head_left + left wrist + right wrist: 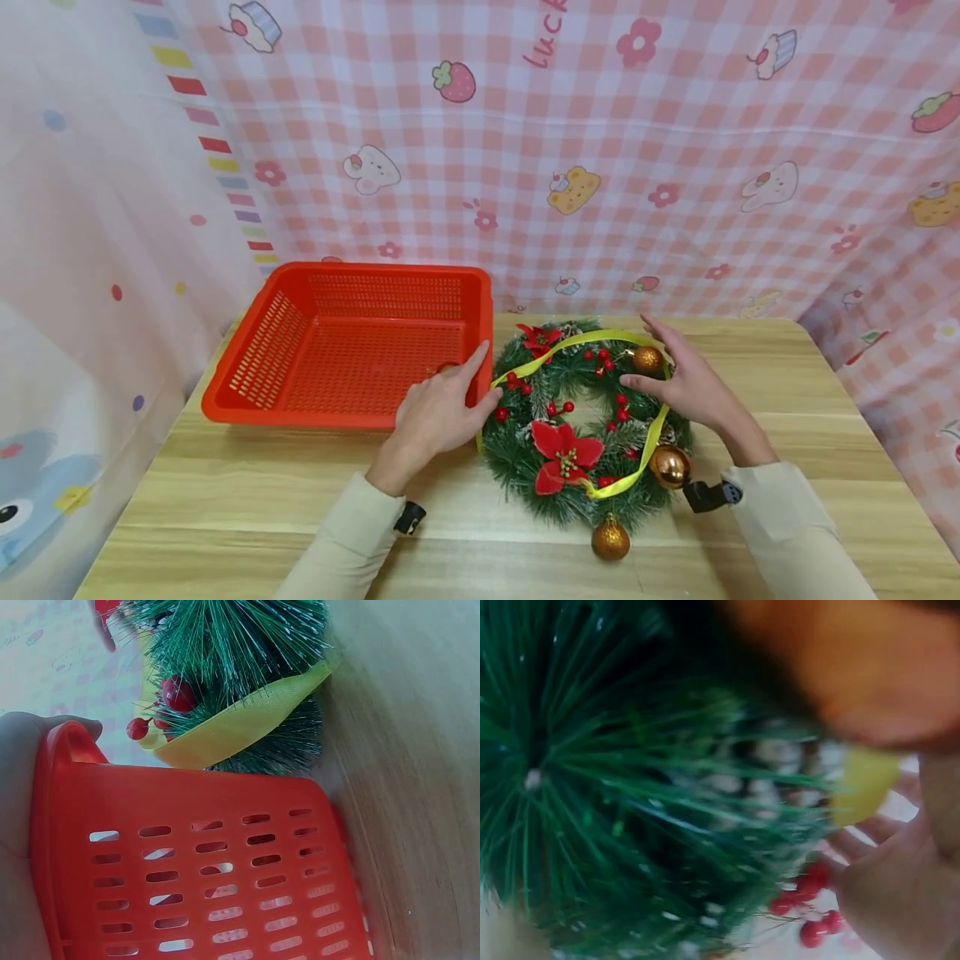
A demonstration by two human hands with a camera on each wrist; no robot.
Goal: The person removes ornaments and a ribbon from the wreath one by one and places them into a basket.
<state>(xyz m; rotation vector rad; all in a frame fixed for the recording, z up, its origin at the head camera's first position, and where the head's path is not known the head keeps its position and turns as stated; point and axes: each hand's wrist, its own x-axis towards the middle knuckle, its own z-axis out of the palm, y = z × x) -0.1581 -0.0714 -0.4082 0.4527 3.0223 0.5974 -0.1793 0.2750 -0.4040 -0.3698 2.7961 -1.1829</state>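
Observation:
A green Christmas wreath (517, 475) with red flowers, berries and pinecones lies on the table, a yellow ribbon (643, 458) looped over it. Beside it, my left hand (438, 412) is over the right rim of the red basket (300, 417), index finger extended and thumb toward the wreath; its other fingers are largely hidden. My right hand (693, 387) hovers at the wreath's right side, thumb and fingers spread beside a glittery gold bauble (647, 360). A shiny copper bauble (670, 467) and another glittery bauble (611, 537) sit at the wreath's lower edge.
Inside the basket, a brownish bauble (447, 367) shows partly behind my left hand. The wooden table (247, 517) ends at a pink checked curtain (510, 150) behind. Dark wrist straps (711, 496) are on both sleeves.

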